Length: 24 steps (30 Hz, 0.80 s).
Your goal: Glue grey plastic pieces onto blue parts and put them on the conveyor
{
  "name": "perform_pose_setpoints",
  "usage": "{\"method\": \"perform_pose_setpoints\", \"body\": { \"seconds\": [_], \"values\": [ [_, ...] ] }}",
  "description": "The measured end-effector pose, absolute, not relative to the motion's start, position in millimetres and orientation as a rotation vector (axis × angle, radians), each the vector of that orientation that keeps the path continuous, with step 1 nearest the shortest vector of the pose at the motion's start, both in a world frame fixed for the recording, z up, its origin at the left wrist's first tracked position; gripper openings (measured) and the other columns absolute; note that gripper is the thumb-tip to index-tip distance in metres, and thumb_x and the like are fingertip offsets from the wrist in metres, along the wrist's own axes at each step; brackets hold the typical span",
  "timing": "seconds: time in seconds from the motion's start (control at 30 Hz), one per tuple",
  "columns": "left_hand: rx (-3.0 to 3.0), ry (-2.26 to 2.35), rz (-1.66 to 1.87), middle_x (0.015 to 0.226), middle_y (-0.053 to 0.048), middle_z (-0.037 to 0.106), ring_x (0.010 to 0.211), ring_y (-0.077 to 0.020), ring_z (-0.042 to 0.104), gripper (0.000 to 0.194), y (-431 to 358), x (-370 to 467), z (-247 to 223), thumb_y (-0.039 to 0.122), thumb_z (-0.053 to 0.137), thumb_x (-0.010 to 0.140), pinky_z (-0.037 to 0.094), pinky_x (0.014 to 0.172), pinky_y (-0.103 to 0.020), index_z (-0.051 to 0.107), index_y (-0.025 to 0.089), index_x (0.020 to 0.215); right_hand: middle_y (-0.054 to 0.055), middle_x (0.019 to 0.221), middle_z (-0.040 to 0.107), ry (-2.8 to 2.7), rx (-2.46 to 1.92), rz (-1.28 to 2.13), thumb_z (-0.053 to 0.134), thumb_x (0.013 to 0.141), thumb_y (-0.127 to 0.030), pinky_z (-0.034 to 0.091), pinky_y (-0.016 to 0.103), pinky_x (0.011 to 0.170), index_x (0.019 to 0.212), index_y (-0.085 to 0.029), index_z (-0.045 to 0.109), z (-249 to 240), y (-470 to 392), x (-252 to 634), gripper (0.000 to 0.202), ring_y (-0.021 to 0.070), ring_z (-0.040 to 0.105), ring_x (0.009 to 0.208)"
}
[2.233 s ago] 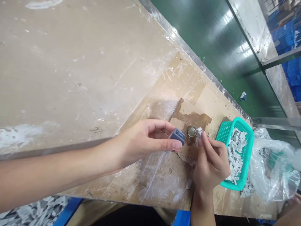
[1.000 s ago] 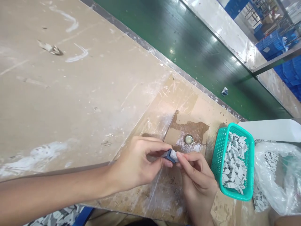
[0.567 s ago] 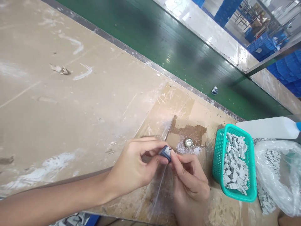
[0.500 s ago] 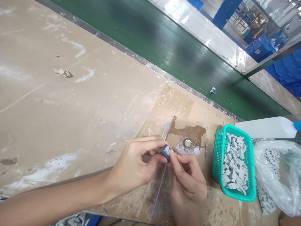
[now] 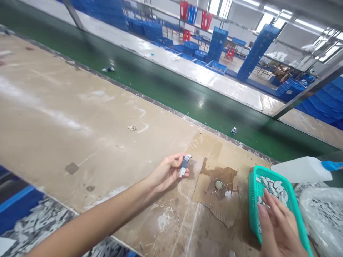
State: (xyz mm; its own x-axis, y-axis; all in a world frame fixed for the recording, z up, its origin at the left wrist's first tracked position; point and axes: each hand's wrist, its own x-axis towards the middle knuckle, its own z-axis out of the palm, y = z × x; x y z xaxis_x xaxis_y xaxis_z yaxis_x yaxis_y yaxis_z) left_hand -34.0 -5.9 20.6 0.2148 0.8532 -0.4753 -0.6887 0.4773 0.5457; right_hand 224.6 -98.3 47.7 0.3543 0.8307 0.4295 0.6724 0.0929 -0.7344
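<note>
Left forearm (image 5: 112, 214) slants across near edge of bench (image 5: 107, 114), left hand (image 5: 170, 174) pinched. Right hand (image 5: 281, 228) loose: fingers (image 5: 278, 208) extended, thumb (image 5: 266, 223) slightly apart.

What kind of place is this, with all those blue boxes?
It looks like a factory or workshop: there's a long green belt beside a scuffed workbench, stacked blue crates, and a basket of small pale pieces.
</note>
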Motion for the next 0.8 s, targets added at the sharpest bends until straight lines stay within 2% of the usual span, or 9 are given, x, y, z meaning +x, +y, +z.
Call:
{"method": "perform_pose_setpoints", "body": {
  "seconds": [0.07,0.17,0.3,0.37,0.47,0.57,0.67,0.73,0.8],
  "values": [
    [0.215,0.854,1.091,0.062,-0.005,0.06,0.048,-0.0127,0.062,0.016,-2.9,-36.5,22.0,0.001,0.055,0.075,0.058,0.051,-0.02,0.064,0.007,0.085,0.014,0.123,0.064,-1.349,-1.686,0.165,0.061,0.09,-0.036,0.054,0.046,0.093,0.112,-0.016,0.071,46.0,-99.5,243.9,0.03,0.034,0.058,0.12],
    [0.226,0.924,1.102,0.064,-0.005,0.062,0.048,-0.0128,0.063,0.018,-2.0,-36.0,22.7,0.0,0.054,0.074,0.059,0.052,-0.019,0.063,0.009,0.087,0.013,0.126,0.064,-1.31,-1.78,0.068,0.056,0.091,-0.043,0.053,0.045,0.093,0.109,-0.018,0.071,48.1,-101.8,274.3,0.035,0.0348,0.06,0.119],
    [0.395,1.107,1.133,0.069,-0.004,0.064,0.054,-0.0136,0.065,0.02,14.5,-35.6,22.0,0.001,0.058,0.071,0.06,0.059,-0.023,0.063,0.011,0.088,0.009,0.116,0.069,-1.37,-1.954,-0.045,0.053,0.09,-0.051,0.056,0.034,0.065,0.105,-0.024,0.076,45.6,-99.0,320.1,0.039,0.0295,0.068,0.102],
    [0.657,1.244,1.18,0.071,-0.005,0.065,0.06,-0.0165,0.067,0.018,41.2,-36.9,23.3,0.006,0.062,0.071,0.06,0.063,-0.027,0.064,0.011,0.088,0.008,0.11,0.071,-1.506,-1.967,-0.042,0.051,0.089,-0.052,0.055,0.032,0.061,0.101,-0.026,0.078,37.1,-91.5,339.6,0.039,0.027,0.069,0.096],
    [1.106,1.472,1.241,0.069,-0.004,0.066,0.06,-0.0185,0.066,0.02,102.3,-37.3,30.3,0.021,0.068,0.075,0.055,0.061,-0.029,0.066,0.012,0.093,0.008,0.111,0.07,-1.742,-1.918,0.002,0.046,0.092,-0.044,0.057,0.035,0.079,0.103,-0.025,0.077,21.3,-73.8,355.2,0.038,0.0257,0.068,0.101],
    [1.268,1.583,1.269,0.061,0.003,0.065,0.05,-0.0139,0.059,0.027,166.5,-33.2,38.2,0.022,0.077,0.068,0.046,0.056,-0.024,0.067,0.014,0.092,0.01,0.113,0.069,-1.904,-1.904,0.037,0.048,0.092,-0.033,0.055,0.038,0.088,0.113,-0.022,0.074,14.3,-56.8,358.2,0.035,0.0266,0.065,0.108],
    [1.46,1.666,1.267,0.048,0.01,0.058,0.048,-0.0083,0.056,0.025,213.5,-23.2,37.9,0.024,0.082,0.064,0.037,0.057,-0.02,0.066,0.013,0.079,0.011,0.116,0.067,-1.984,-1.936,0.036,0.047,0.092,-0.024,0.053,0.041,0.092,0.12,-0.02,0.07,20.7,-43.9,362.1,0.036,0.0271,0.062,0.111],
    [1.531,1.682,1.255,0.045,0.012,0.051,0.057,-0.0051,0.059,0.025,233.1,-14.6,31.9,0.028,0.078,0.072,0.03,0.059,-0.02,0.063,0.009,0.075,0.012,0.115,0.067,-2.012,-1.961,0.05,0.047,0.093,-0.019,0.052,0.043,0.094,0.12,-0.019,0.069,28.2,-36.2,368.1,0.036,0.0273,0.061,0.109],
    [1.546,1.705,1.265,0.044,0.012,0.039,0.079,-0.006,0.064,0.029,245.1,-7.1,23.5,0.026,0.069,0.082,0.019,0.061,-0.026,0.056,0.003,0.07,0.011,0.11,0.068,-2.027,-1.974,0.053,0.05,0.091,-0.016,0.052,0.044,0.092,0.116,-0.018,0.071,34.5,-29.6,374.7,0.033,0.0277,0.061,0.105]
  ]
}}
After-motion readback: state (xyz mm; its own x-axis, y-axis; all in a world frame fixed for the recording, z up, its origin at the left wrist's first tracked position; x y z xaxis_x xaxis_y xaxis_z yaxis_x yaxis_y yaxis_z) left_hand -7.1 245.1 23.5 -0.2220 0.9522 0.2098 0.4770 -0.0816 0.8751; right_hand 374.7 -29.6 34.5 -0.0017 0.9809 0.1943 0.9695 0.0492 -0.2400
